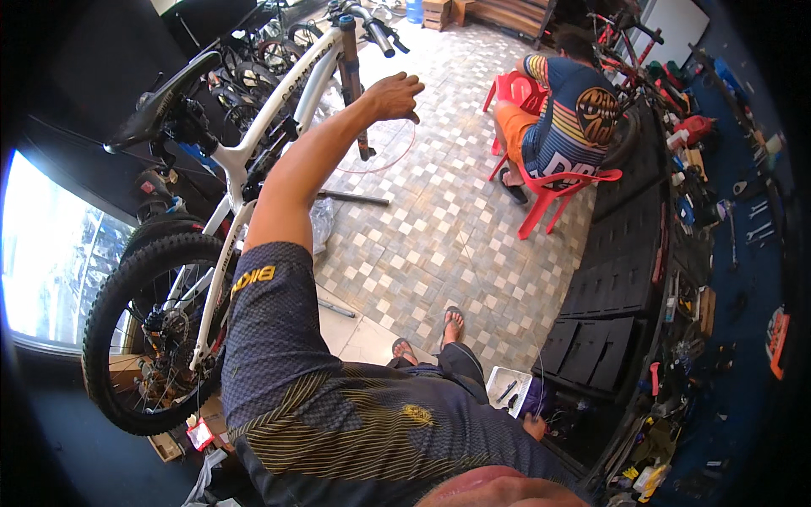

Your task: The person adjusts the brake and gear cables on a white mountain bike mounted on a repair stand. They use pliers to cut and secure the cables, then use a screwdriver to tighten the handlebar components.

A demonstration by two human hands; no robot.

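My left hand (394, 97) is stretched forward beside the fork (350, 76) of a white mountain bike (258, 127), its fingers curled. A thin pinkish cable (397, 160) loops down from under those fingers and in front of the fork; the grip itself is partly hidden. Low on the right, my right hand (535, 427) is next to a white tray (498, 378) with small dark tools in it. A thin pale wire (541, 380) rises close to this hand. Its fingers are small and partly hidden, so their hold cannot be made out.
A person (570, 114) sits on a red plastic chair (557, 190) at the far right, facing away. Black drawers (591, 346) and a tool-laden bench run along the right. More bicycles (245, 80) crowd the far left. A dark tube (355, 198) lies near the white bike.
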